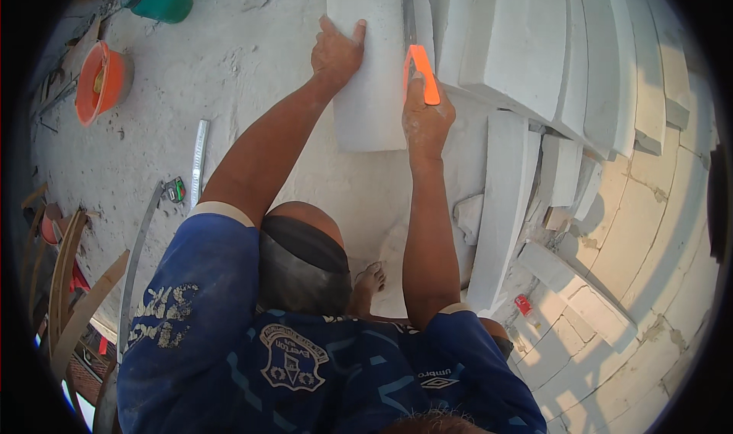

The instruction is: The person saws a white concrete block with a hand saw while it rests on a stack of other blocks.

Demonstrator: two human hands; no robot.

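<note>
A long pale grey block (370, 106) lies in front of me, running away to the top edge of the view. On its left edge rests my left hand (337, 54), thumb and forefinger spread apart; the other fingers are partly hidden. My right hand (427, 121) is closed around the orange handle of a handsaw (431, 90). The saw's thin dark blade stretches forward from the handle along the block's right side. How deep the blade sits in or beside the block cannot be made out.
Stacked pale blocks (519, 45) crowd the right. A narrow block (500, 205) stands nearer me. Leftward lie an orange bucket (114, 79), a green jug (164, 3), a metal ruler (199, 159) and a tape measure (175, 190). Curved wooden strips (65, 281) lean at lower left.
</note>
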